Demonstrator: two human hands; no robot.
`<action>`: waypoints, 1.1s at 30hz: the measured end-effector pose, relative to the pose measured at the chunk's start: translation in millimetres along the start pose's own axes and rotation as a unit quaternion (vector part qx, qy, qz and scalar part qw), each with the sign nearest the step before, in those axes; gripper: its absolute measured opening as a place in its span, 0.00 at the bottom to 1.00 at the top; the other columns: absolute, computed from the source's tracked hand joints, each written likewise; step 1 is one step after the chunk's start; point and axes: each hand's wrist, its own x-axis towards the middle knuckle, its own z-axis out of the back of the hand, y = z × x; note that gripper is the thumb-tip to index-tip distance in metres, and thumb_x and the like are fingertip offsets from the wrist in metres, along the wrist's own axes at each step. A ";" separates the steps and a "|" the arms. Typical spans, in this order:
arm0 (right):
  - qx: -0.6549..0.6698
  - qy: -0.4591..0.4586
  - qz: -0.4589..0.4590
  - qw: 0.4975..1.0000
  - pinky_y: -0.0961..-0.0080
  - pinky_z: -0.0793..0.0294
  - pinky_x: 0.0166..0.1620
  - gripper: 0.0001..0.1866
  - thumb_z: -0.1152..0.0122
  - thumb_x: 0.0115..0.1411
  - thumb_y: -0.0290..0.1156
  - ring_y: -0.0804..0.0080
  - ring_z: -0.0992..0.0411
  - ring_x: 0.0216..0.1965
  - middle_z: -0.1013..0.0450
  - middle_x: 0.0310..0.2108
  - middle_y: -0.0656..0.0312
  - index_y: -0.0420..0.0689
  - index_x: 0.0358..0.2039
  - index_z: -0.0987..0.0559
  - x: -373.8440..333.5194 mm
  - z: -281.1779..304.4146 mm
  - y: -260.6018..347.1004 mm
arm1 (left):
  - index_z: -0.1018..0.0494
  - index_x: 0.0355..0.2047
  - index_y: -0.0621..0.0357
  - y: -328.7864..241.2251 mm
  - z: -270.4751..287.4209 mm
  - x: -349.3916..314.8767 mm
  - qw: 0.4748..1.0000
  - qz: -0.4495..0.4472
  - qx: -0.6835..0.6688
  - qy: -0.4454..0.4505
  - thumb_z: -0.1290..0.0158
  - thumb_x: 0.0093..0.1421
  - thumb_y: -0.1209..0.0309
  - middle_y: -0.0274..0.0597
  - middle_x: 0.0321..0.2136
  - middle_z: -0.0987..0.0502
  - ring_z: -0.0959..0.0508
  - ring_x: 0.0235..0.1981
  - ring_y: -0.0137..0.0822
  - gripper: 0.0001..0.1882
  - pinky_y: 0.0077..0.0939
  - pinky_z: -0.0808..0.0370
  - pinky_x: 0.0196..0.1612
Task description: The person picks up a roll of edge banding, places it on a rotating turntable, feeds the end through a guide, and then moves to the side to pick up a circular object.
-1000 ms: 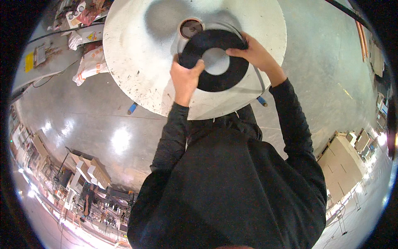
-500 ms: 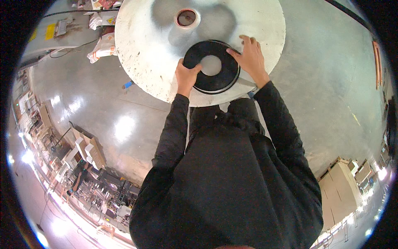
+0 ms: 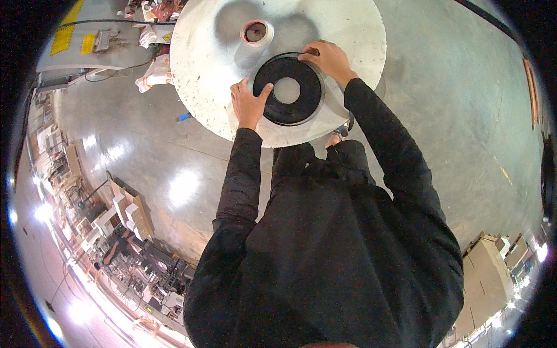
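A flat black ring-shaped disc [image 3: 296, 109] with a round hole in its middle lies on a round whitish tabletop [image 3: 360, 35], close to its near edge. My left hand [image 3: 248, 106] is at the disc's left side, thumb on the black surface and fingers spread apart. At the far right rim, my right hand [image 3: 326, 58] has its thumb and fingers pinched together. A thin dark edge runs along the rim to those fingertips; what exactly they grip is too small to make out. Beyond the disc stands a short white cylinder [image 3: 265, 39] with a reddish rim and dark inside.
White sacks [image 3: 156, 72] lie left of the table beside a grey machine [image 3: 116, 43] with yellow markings. A blue object [image 3: 184, 117] is on the floor. Cartons [image 3: 130, 211] and equipment stand at lower left, with a large tan box [image 3: 484, 278] at lower right.
My right hand has moved left along the disc's far rim, and its fingers have closed. My left hand's fingers have loosened outward from the rim.
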 end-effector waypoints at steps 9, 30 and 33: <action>0.038 -0.022 0.007 0.999 0.57 0.17 0.48 0.19 0.34 0.69 0.58 0.55 0.17 0.46 0.16 0.43 0.62 0.56 0.41 0.11 -9.3 -15.8 -2.8 | 0.20 0.50 0.58 0.3 12.9 -27.2 0.983 -0.067 -0.074 -0.157 0.38 0.70 0.62 0.44 0.46 0.20 0.23 0.51 0.48 0.15 0.47 0.28 0.57; 0.004 -0.024 -0.008 1.000 0.57 0.18 0.49 0.19 0.29 0.63 0.62 0.59 0.19 0.47 0.16 0.37 0.64 0.61 0.39 0.10 -12.7 -34.7 -12.2 | 0.08 0.36 0.42 -44.3 -1.6 -49.7 0.963 -0.261 0.073 0.015 0.35 0.63 0.66 0.29 0.45 0.17 0.27 0.57 0.41 0.06 0.51 0.42 0.62; 0.014 -0.036 0.001 0.999 0.57 0.18 0.48 0.18 0.28 0.63 0.62 0.58 0.19 0.46 0.16 0.36 0.65 0.62 0.38 0.09 -13.3 -33.6 -12.6 | 0.09 0.38 0.46 -55.8 -9.6 -55.5 0.977 -0.201 0.063 0.016 0.34 0.64 0.62 0.32 0.45 0.15 0.25 0.56 0.42 0.07 0.49 0.41 0.62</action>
